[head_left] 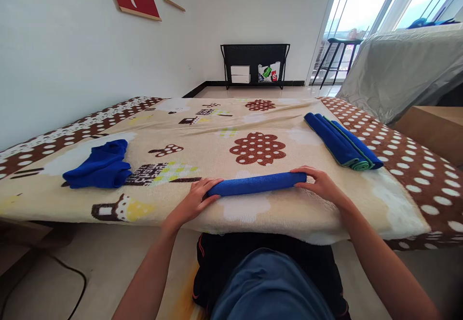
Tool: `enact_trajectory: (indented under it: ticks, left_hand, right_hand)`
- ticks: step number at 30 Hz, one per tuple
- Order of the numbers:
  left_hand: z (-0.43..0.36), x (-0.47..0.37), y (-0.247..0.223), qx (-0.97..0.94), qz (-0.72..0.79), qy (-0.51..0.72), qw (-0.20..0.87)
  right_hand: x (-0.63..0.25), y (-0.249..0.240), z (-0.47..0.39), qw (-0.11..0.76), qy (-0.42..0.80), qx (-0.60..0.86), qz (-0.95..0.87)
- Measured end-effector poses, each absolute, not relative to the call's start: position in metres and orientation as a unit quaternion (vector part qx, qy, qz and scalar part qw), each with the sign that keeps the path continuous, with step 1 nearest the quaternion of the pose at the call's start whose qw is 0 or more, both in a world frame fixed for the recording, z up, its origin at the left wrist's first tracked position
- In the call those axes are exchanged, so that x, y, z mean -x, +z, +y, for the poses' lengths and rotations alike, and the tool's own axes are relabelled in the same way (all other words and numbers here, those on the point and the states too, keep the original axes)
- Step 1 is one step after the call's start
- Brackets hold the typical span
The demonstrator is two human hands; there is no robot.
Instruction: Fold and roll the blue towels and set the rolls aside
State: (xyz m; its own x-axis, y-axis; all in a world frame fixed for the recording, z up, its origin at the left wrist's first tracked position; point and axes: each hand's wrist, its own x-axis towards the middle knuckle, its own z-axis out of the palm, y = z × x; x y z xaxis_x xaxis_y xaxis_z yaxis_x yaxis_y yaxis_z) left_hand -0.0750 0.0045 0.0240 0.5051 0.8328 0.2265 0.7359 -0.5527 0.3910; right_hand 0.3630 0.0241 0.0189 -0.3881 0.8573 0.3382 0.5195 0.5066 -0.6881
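Blue fabric, rolled into a slim tube, lies across the near part of the patterned blanket [202, 132], a little right of the middle. The left hand [203, 194] grasps the left end of this rolled cloth [257, 184], fingers on the far side and thumb on the near side. The right hand [319, 182] grasps the right end in a light pinch, its fingers along the far edge and its thumb on the near edge. The roll runs nearly straight between the 2 hands.

On the left of the blanket lies a crumpled blue cloth [103, 166], well apart from the left hand. On the right, beyond the right hand, rest rolled blue cloths [338, 139] with green edging, set side by side. At the far wall stands a black rack [255, 55] holding 2 stacked white boxes [240, 74], with a dark stool [338, 41] to its right.
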Motion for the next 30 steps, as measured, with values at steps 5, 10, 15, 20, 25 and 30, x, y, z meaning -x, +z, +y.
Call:
enact_trajectory:
  ticks: [5,10,15,20,25,30]
  left_hand:
    - [0.002,0.068,0.026,-0.845,0.466,0.221,0.139]
    - [-0.001,0.035,0.028,-0.831,0.471,0.247,0.162]
    - [-0.01,-0.021,0.027,-0.821,0.434,0.264,0.26]
    - [-0.024,-0.057,0.026,-0.815,0.392,0.243,0.349]
    - [-0.027,-0.06,0.03,-0.823,0.34,0.204,0.408]
    - [-0.025,-0.053,0.035,-0.826,0.307,0.17,0.442]
  right_hand:
    - [-0.357,0.068,0.035,0.405,0.297,0.388,-0.773]
    - [-0.338,0.163,0.03,0.443,0.235,0.345,-0.794]
    - [-0.313,0.228,0.029,0.439,0.161,0.326,-0.821]
    - [-0.278,0.249,0.016,0.409,0.047,0.311,-0.856]
    - [-0.254,0.266,-0.015,0.353,-0.043,0.285,-0.89]
    - [-0.252,0.27,-0.017,0.346,-0.031,0.285,-0.893]
